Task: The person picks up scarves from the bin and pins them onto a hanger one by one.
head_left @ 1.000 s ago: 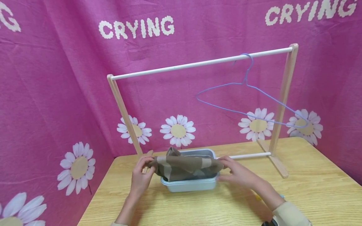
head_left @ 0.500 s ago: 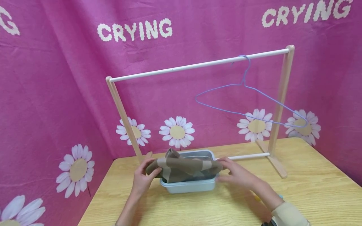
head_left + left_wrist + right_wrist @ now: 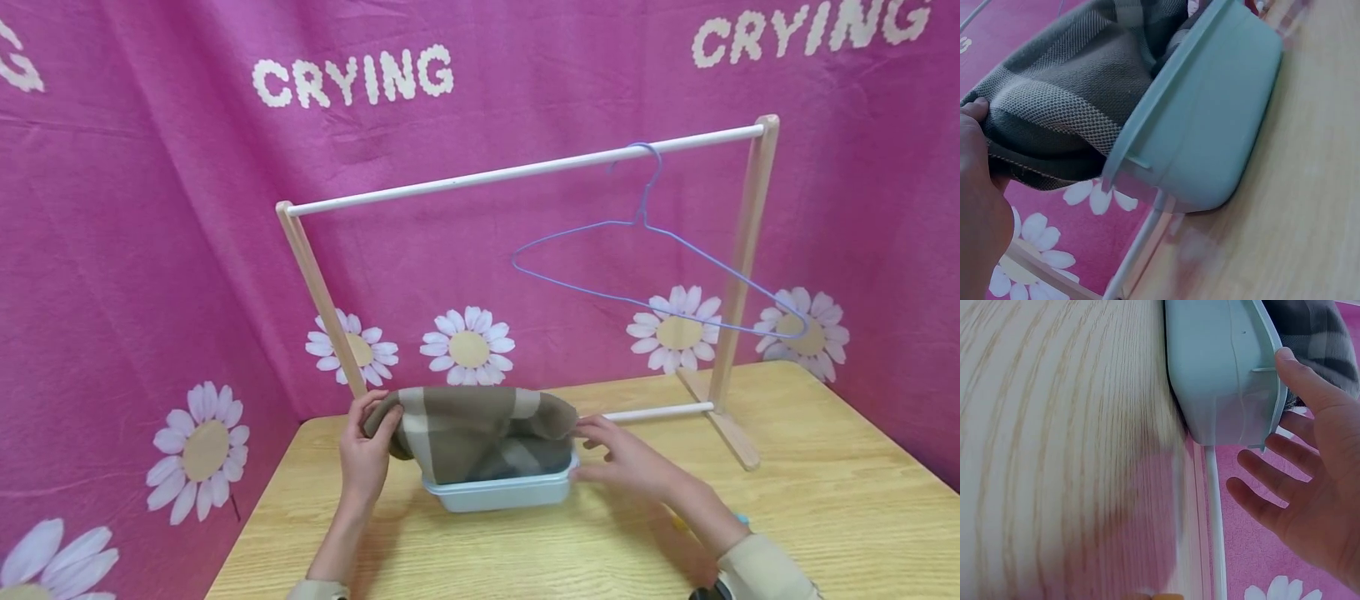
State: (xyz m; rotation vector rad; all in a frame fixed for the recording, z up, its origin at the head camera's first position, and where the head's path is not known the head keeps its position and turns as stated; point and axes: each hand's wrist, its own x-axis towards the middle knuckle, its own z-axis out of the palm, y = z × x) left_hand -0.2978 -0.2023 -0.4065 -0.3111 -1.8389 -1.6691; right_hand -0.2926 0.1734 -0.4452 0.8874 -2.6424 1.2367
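Note:
My left hand (image 3: 365,446) pinches the left end of a brown-and-cream plaid cloth (image 3: 468,433), thumb on the near side. The cloth stands up out of a light blue plastic bin (image 3: 502,496) and hides most of its inside. In the left wrist view the cloth (image 3: 1072,81) looks thick and woven, stretched from the thumb to the bin (image 3: 1210,112). At the bin's right end is my right hand (image 3: 622,454). Seen from the right wrist, this hand (image 3: 1322,456) holds the rim with thumb and forefinger, its other fingers spread loosely.
Behind the bin stands a rack with wooden posts (image 3: 742,267) and a white top rail (image 3: 465,179). A purple-blue wire hanger (image 3: 577,287) hangs from the rail. Small yellow (image 3: 679,522) and light-blue things (image 3: 742,518) lie by the right forearm on the wooden table (image 3: 840,500).
My left hand has raised the cloth's left end and shifted slightly left. The cloth now stands taller and covers the bin's far rim. The right hand stays at the bin's right end.

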